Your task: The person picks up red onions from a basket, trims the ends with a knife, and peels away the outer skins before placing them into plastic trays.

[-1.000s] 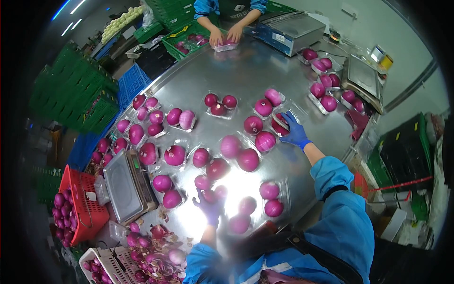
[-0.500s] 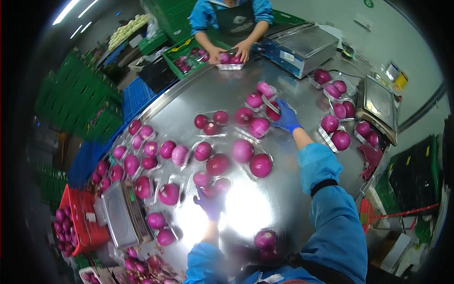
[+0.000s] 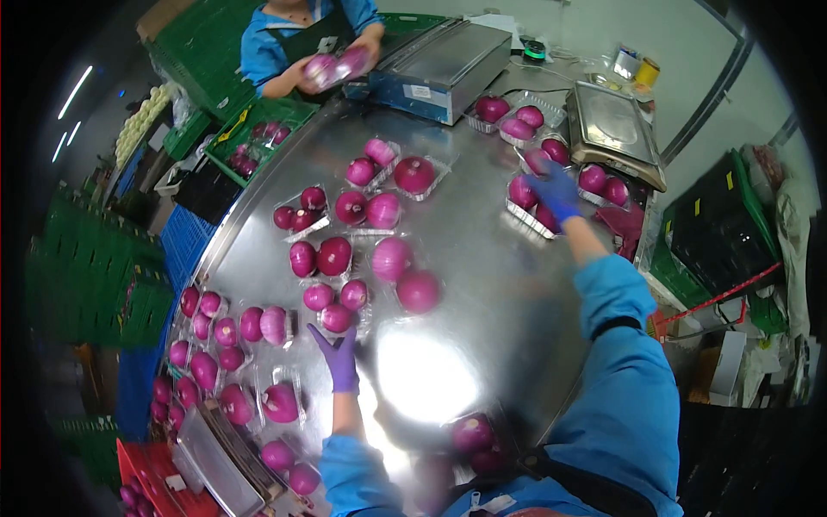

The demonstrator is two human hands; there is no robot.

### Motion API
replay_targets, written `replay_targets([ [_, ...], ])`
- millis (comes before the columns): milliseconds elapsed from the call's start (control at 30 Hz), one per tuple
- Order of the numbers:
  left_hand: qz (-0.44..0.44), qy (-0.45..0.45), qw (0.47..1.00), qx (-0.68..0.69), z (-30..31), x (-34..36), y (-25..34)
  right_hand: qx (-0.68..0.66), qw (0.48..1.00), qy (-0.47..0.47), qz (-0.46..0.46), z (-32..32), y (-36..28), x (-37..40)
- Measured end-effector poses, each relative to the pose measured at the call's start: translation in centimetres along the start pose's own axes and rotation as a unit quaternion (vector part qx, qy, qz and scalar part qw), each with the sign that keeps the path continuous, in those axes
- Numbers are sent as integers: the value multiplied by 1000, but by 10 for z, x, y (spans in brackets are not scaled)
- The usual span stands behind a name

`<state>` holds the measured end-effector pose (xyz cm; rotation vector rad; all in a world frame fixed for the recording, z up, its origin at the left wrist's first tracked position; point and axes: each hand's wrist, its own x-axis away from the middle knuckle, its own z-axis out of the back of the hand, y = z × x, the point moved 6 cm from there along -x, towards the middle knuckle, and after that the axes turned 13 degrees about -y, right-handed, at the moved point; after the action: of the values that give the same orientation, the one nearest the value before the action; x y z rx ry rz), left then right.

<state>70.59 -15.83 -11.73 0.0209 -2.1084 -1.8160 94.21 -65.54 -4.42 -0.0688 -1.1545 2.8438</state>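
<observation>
My right hand point(image 3: 556, 191), in a blue glove, reaches over a clear tray point(image 3: 531, 221) with red onions point(image 3: 522, 191) at the right of the metal table. Its fingers stretch across the onions and partly hide them. My left hand point(image 3: 339, 362), in a purple-blue glove, has thumb and fingers spread, holding nothing. Just beyond its fingertips sits a clear tray of three red onions point(image 3: 336, 318). Two larger onions point(image 3: 419, 291) stand to the right of that group.
More trayed onions point(image 3: 415, 175) cover the middle and left of the metal table point(image 3: 482, 284). Scales point(image 3: 613, 122) stand right and lower left point(image 3: 215, 461). A wrapping machine point(image 3: 439, 69) is at the back. Across the table, a co-worker point(image 3: 297, 43) holds packed onions point(image 3: 336, 69).
My right hand has left the middle trays and moved to the tray at the right. My left hand has drawn back from the onions. The co-worker has lifted a pack. The view has turned right.
</observation>
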Motion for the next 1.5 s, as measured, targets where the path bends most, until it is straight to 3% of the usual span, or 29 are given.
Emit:
replay_targets([
  [33,43,6,997,-60,4,30,8,4,999,-4,-41,19,40,3],
  [67,7,-46,984,-172,12,58,10,-76,993,0,-87,25,69,17],
  [100,-108,-117,917,-365,29,87,-4,-155,979,0,-133,22,92,34],
  [133,-83,-130,858,-489,31,131,-6,-156,980,-16,-126,13,105,36],
  [167,10,-110,848,-518,30,174,-8,-218,966,-45,-135,-4,120,38],
  [233,33,-54,829,-555,30,258,-16,-278,945,-89,-148,-34,122,38],
  [333,165,43,861,-479,21,350,-47,-374,922,-39,-91,-66,86,28],
  [433,135,63,861,-487,25,384,-121,-332,936,-57,-99,-108,42,9],
  [500,134,88,871,-465,8,376,-92,-349,917,-186,-50,-143,24,-9],
  [600,203,135,897,-369,19,381,-89,-283,931,-222,-52,-127,-53,36],
  [667,228,122,915,-309,39,392,-112,-203,954,-213,56,-109,-98,69],
  [733,256,126,958,-9,20,393,-110,-170,908,-352,153,-122,-98,130],
  [767,255,129,958,-7,14,392,-108,-28,882,-446,151,-116,-106,180],
  [800,264,139,954,17,8,395,-109,-29,849,-465,248,-117,-97,228],
  [833,269,148,951,40,3,397,-109,-104,815,-503,267,-123,-78,273],
  [867,264,151,952,38,0,399,-121,-80,781,-576,226,-119,-74,317],
  [900,246,151,955,62,-2,400,-142,106,755,-609,219,-107,-83,351],
  [967,216,161,959,85,-8,394,-152,-39,809,-578,101,-112,-54,406],
  [1000,202,129,970,48,-14,389,-149,-42,806,-579,112,-116,-56,426],
  [1067,182,99,978,6,-29,377,-136,-21,859,-496,128,-122,-64,446],
  [1133,116,85,980,137,-57,355,-70,-62,884,-437,158,-133,-53,444],
  [1167,138,5,940,312,-98,336,52,-164,876,-441,102,-139,-44,438],
  [1200,138,-29,943,303,-80,316,-11,-264,858,-438,45,-143,-36,434],
  [1233,137,-64,944,293,-61,296,-73,-264,863,-428,46,-144,-33,425],
  [1267,135,-98,945,282,-43,276,-134,-262,876,-402,45,-144,-31,411],
  [1333,114,-103,971,185,-44,218,-137,-261,891,-368,47,-141,-35,389],
  [1400,121,-187,949,224,-40,148,-148,-258,913,-307,-81,-140,-29,370],
  [1433,113,-192,949,222,-46,131,-110,-259,915,-301,-74,-143,-34,368],
  [1500,111,-215,963,-119,-67,123,-14,-420,883,-179,-111,-145,-28,372],
])
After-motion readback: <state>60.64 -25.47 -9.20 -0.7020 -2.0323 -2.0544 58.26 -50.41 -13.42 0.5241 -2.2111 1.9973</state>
